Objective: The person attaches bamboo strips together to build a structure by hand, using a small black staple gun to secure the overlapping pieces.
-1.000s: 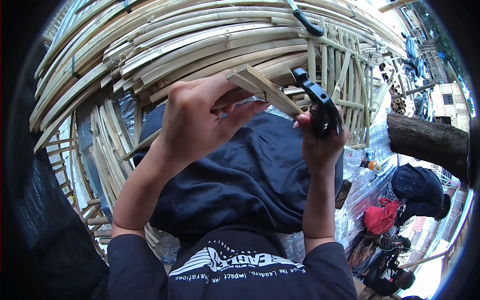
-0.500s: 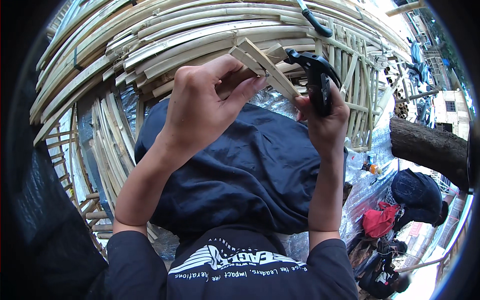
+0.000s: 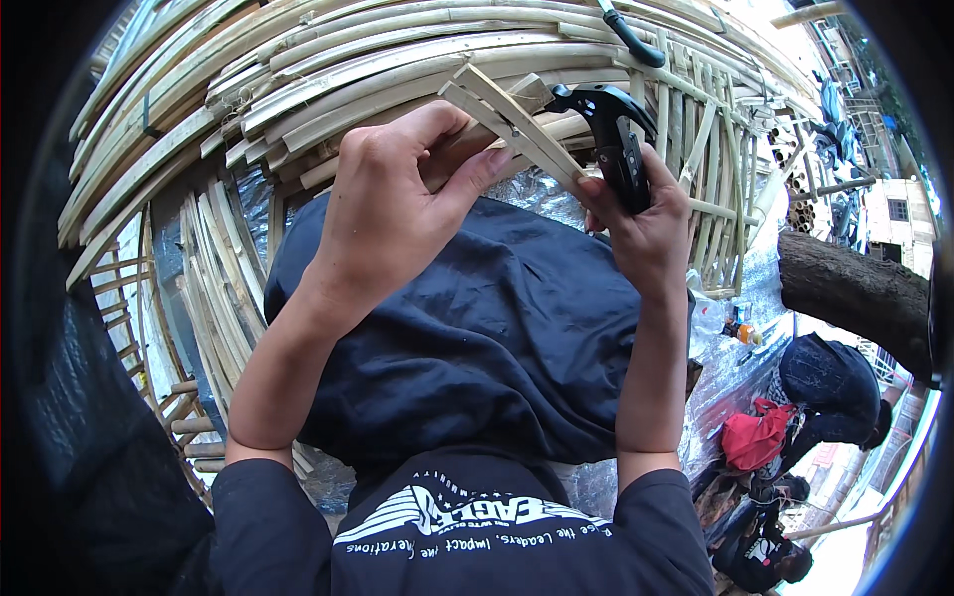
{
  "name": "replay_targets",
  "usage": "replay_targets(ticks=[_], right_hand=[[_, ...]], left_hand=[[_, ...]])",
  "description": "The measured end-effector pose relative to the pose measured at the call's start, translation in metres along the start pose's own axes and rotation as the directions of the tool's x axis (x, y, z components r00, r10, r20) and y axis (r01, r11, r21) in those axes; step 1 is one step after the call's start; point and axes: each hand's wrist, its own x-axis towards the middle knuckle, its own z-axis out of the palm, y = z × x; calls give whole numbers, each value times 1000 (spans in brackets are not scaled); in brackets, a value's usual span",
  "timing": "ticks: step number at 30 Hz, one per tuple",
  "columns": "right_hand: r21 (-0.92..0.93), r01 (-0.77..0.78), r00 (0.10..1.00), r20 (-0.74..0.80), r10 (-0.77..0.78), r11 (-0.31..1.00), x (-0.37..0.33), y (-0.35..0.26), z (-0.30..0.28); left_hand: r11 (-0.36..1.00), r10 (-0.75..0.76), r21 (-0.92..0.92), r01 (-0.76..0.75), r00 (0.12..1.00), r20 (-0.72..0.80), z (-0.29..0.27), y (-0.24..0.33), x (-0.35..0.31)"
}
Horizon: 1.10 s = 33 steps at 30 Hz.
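My left hand (image 3: 383,209) is closed around flat pale bamboo strips (image 3: 552,154), its thumb against the near side and its fingers curled behind. Two strips lie at a narrow angle to each other, their far ends pointing up and left. A small dark nail (image 3: 516,132) shows on the upper strip, just beyond the left thumb. In my right hand (image 3: 651,233) is a black hammer-like tool (image 3: 621,159), held upright with its pronged head at the top. The right thumb and fingertips also touch the lower right end of the strips.
Long split bamboo poles (image 3: 397,70) are stacked ahead, with a bamboo lattice (image 3: 696,129) to their right. Dark cloth (image 3: 477,318) covers my lap. A tree trunk (image 3: 855,288), a red bag (image 3: 757,435), a small bottle (image 3: 743,332) and other people (image 3: 830,382) are at the right.
Both hands, the strips and the black tool have shifted slightly up and left. My left thumb has slid back from the nail, which now shows more plainly.
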Motion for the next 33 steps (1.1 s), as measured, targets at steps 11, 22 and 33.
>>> replay_targets(ticks=[11, 22, 33], right_hand=[[-19, -29, 999, 39, 30, 999, 1, 3, 2], [3, -9, 999, 39, 9, 1000, 0, 5, 4], [2, -5, 999, 42, 5, 1000, 0, 8, 5]], left_hand=[[1000, 14, 27, -14, 1000, 9, -4, -4, -3], [999, 48, 26, -47, 998, -30, 1, -11, -6], [999, 26, 40, -24, 999, -44, 3, -12, -6]])
